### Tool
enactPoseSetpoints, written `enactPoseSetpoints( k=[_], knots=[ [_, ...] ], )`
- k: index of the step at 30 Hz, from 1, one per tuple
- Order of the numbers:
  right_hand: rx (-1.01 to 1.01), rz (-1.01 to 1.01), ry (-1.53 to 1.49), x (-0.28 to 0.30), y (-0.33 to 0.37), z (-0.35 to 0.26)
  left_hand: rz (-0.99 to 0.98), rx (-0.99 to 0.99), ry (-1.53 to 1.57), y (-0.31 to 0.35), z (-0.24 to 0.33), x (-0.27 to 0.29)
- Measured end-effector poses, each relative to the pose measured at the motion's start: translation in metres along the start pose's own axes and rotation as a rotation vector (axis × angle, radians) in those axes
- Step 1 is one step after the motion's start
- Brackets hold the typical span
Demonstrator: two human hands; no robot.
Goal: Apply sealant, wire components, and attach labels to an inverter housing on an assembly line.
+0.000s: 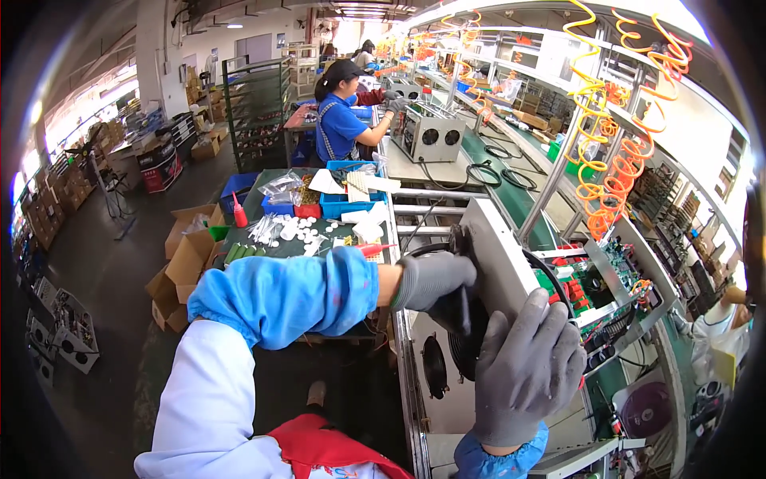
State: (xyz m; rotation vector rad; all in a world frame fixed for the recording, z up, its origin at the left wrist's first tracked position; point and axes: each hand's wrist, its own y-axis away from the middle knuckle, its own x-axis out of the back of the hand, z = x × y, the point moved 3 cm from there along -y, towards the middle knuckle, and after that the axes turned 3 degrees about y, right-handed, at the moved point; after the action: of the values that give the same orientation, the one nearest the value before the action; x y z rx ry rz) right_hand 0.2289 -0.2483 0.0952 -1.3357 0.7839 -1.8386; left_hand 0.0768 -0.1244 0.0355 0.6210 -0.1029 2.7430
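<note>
A grey metal equipment housing [499,247] stands on the line in front of me, its panel tilted, with a circuit board [594,279] and red parts on its right side. My left hand [435,283], gloved in grey, reaches across to the housing's fan side. Its fingers are curled downward beside dark fan parts; what they hold is hidden. Flat against the panel's near end lies my right hand [527,371], also in a grey glove, fingers stretched out. A black cable [550,275] arches over the panel. Below my left hand, a round black fan guard [435,366] shows on a light metal face.
A side table [275,255] on the left carries blue bins [343,206], white caps and a red bottle [239,211]. Cardboard boxes [187,267] stand beside it. Farther up the line, a co-worker [343,120] handles another housing [431,136]. Orange coiled hoses [614,191] hang at right.
</note>
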Motion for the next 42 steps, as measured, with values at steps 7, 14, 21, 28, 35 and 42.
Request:
enactPoseSetpoints(
  k=[7, 14, 21, 28, 35, 42],
  knots=[
    [-0.029, -0.038, -0.021, 0.008, -0.001, -0.001, 0.191, -0.317, -0.945, -0.01, -0.006, -0.017],
    [0.025, -0.01, -0.007, 0.002, 0.002, -0.004, 0.481, -0.494, -0.968, -0.051, -0.092, 0.002],
    [-0.012, -0.035, -0.01, 0.004, -0.002, -0.004, -0.075, -0.405, -1.054, -0.004, 0.004, -0.011],
    [-0.02, -0.031, -0.001, 0.006, 0.001, -0.001, 0.533, -0.606, -0.515, -0.035, -0.064, 0.015],
    [-0.005, -0.009, 0.051, -0.002, 0.0, -0.001, 0.331, -0.19, -0.475, -0.023, -0.033, -0.008],
    [-0.011, -0.006, 0.02, -0.002, 0.0, -0.002, -0.148, -0.356, -1.238, -0.005, 0.007, -0.011]
  ],
)
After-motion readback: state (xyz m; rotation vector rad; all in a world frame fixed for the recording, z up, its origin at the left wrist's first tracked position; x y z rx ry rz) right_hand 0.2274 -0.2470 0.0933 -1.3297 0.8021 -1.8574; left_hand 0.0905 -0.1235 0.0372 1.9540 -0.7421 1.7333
